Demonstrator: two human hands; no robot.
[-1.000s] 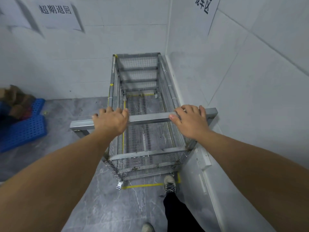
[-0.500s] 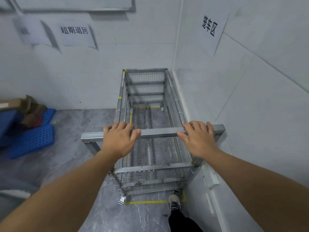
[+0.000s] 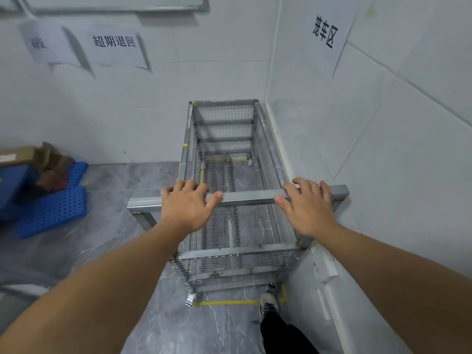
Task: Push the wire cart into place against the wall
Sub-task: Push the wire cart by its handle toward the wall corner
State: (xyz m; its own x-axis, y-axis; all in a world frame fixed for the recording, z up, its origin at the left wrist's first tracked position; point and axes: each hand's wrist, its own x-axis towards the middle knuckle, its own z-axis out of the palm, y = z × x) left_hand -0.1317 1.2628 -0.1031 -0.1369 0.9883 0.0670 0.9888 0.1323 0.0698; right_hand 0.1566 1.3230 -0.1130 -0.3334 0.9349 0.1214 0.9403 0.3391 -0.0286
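Observation:
The wire cart (image 3: 231, 261) is a long metal mesh cage on casters. It stands in the room's corner, its far end at the back wall (image 3: 143, 118) and its right side along the right wall (image 3: 383, 154). A square steel handle bar (image 3: 247, 196) crosses its near end. My left hand (image 3: 187, 206) lies over the bar left of centre, fingers draped over the far edge, thumb along the top. My right hand (image 3: 307, 206) holds the bar near its right end in the same way. The cart holds nothing.
Yellow floor tape (image 3: 224, 302) outlines the cart's spot. Blue perforated pallets (image 3: 52, 210) with cardboard boxes (image 3: 18, 154) sit at the left by the back wall. My foot (image 3: 268, 306) is just behind the cart's near right corner. Paper signs hang on both walls.
The view has tilted upward, showing more of the walls and signs. The cart stays in the corner and both hands stay on the handle bar.

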